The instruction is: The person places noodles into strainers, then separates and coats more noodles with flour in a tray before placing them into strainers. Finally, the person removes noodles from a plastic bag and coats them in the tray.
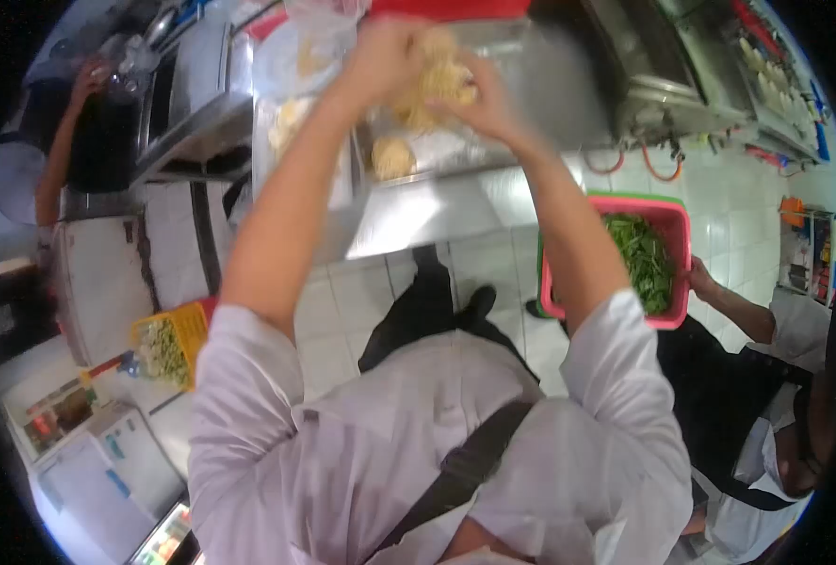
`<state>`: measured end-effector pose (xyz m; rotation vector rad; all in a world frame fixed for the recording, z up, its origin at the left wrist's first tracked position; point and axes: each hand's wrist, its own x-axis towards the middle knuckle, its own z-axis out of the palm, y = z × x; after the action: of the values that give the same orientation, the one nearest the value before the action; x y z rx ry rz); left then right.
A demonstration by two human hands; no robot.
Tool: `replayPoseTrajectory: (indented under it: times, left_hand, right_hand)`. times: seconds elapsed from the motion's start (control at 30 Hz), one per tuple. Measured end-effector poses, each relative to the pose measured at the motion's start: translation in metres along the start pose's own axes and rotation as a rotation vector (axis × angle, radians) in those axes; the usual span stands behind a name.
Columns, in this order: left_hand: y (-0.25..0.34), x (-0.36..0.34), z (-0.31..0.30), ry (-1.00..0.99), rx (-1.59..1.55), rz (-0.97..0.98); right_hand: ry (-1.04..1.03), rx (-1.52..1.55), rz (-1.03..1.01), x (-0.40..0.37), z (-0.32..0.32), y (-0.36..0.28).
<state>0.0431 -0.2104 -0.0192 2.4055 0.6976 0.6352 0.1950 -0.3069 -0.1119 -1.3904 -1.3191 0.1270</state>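
A bundle of yellow noodles point(427, 89) is between my hands, over a metal tray point(521, 122). My left hand point(387, 52) is closed at the bundle's left edge, its fingertips smeared by motion. From the right, my right hand point(484, 102) curls its fingers around the noodles. A round noodle portion point(393, 158) lies near the tray's front left corner. Pale pieces in a second tray point(340, 174) are partly hidden behind my left forearm.
A co-worker's hand point(700, 279) holds a pink basket point(680, 240) of leafy greens at my right. A yellow crate point(190, 344) of chopped greens is on the left. Another person's arm point(50, 169) shows at far left. Cooking equipment point(667, 89) stands beyond the tray.
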Motion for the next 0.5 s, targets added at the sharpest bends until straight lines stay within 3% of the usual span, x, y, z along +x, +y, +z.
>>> replayPoseTrajectory:
  times: [0.03,0.1,0.17,0.23,0.27,0.33,0.4,0.43,0.47,0.5]
  left_hand:
    - [0.031,0.022,-0.025,-0.060,-0.045,-0.016]
    - [0.077,0.059,-0.068,-0.058,-0.101,-0.070]
    - [0.103,0.049,-0.111,-0.038,-0.145,-0.144]
    - [0.128,0.053,-0.137,0.041,0.176,-0.075]
    - [0.117,0.056,-0.145,0.032,0.162,-0.049]
    - [0.086,0.066,-0.157,-0.128,0.280,0.152]
    - [0.055,0.058,-0.144,-0.306,0.367,0.330]
    - [0.028,0.066,-0.109,-0.326,0.386,0.248]
    - [-0.007,0.075,-0.059,-0.344,0.412,0.175]
    - [-0.050,0.066,-0.007,-0.313,-0.232,0.429]
  right_hand:
    - [-0.002,0.011,0.037,0.001,-0.003,0.004]
    - [-0.389,-0.129,0.313,0.023,-0.008,0.016]
    - [-0.359,-0.118,0.350,0.023,-0.002,0.022]
    - [-0.526,-0.479,0.423,0.036,-0.018,0.031]
    - [-0.504,-0.496,0.437,0.041,-0.025,0.015]
    - [-0.606,-0.815,0.173,0.053,-0.048,-0.036]
    - [-0.350,-0.837,0.108,0.064,-0.059,-0.158]
    - [-0.470,-0.530,0.116,0.098,-0.048,-0.066]
    - [-0.362,-0.508,0.020,0.109,-0.049,-0.087]
    - [-0.249,-0.489,-0.077,0.127,-0.052,-0.121]
